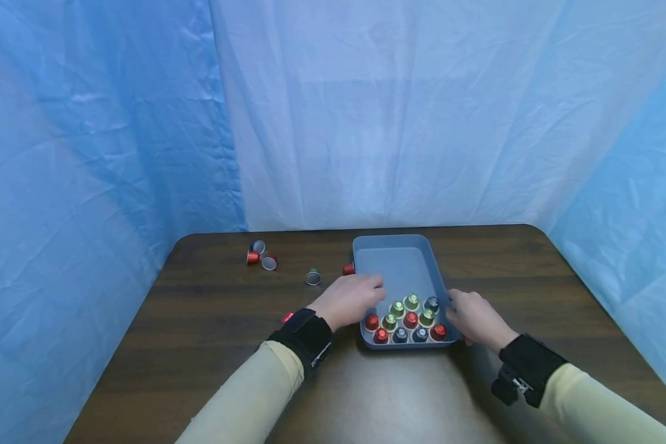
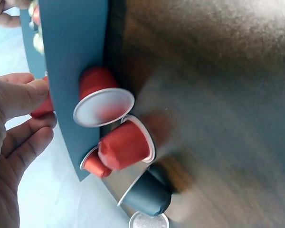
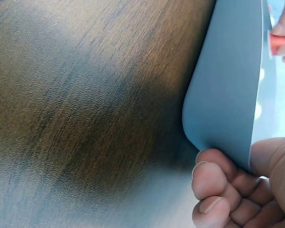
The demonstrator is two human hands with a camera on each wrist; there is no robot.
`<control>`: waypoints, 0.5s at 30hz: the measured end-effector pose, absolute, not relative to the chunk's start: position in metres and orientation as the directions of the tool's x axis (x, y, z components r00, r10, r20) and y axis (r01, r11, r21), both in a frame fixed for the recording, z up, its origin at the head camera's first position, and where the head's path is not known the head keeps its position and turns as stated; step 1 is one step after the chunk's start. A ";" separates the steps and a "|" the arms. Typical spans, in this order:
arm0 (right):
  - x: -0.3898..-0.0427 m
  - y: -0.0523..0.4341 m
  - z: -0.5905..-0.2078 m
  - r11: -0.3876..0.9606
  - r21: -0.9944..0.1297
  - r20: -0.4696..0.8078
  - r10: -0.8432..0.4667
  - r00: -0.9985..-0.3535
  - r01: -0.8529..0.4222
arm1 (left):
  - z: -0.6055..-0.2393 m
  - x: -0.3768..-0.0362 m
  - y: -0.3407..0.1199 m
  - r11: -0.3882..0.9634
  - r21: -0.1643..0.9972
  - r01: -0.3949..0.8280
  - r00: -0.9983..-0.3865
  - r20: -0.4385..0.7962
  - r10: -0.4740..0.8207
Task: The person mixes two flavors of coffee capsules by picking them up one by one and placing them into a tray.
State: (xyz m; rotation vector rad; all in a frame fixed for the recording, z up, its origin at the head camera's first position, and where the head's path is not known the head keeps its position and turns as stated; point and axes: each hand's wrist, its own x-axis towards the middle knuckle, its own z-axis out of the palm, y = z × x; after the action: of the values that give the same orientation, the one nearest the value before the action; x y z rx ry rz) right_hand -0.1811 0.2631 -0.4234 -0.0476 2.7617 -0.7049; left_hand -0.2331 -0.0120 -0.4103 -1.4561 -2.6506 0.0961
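The left hand (image 1: pixel 352 300) pinches a red capsule (image 3: pixel 277 43) in a narrow grip, just inside the left rim of the tray (image 1: pixel 396 262). The right hand (image 1: pixel 477 317) curls its grip about the tray's right side.

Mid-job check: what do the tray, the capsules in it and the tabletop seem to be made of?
Tray: probably plastic, matte blue-grey; smooth, evenly coloured walls.
Capsules: likely aluminium, shiny and coloured; bright metallic glints.
Tabletop: brown wood grain with a soft sheen; its fine pebbled texture suggests laminate, though real wood stays possible.
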 end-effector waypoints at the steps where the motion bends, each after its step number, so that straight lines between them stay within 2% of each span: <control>1: -0.181 0.263 -0.424 0.881 -0.472 -0.266 -0.103 -0.958 0.037 | -0.412 -0.233 -0.011 0.534 -0.112 0.838 -0.530 0.064 0.846; 15: -0.181 0.265 -0.424 0.880 -0.474 -0.257 -0.112 -0.960 0.025 | -0.421 -0.231 -0.003 0.572 -0.096 0.815 -0.578 -0.064 0.813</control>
State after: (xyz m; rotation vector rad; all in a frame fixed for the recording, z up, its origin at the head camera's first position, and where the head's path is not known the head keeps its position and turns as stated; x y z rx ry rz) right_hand -0.1811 0.2648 -0.4244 -0.0657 2.7723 -0.7042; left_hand -0.2311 -0.0030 -0.4210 -1.4479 -2.7961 0.1808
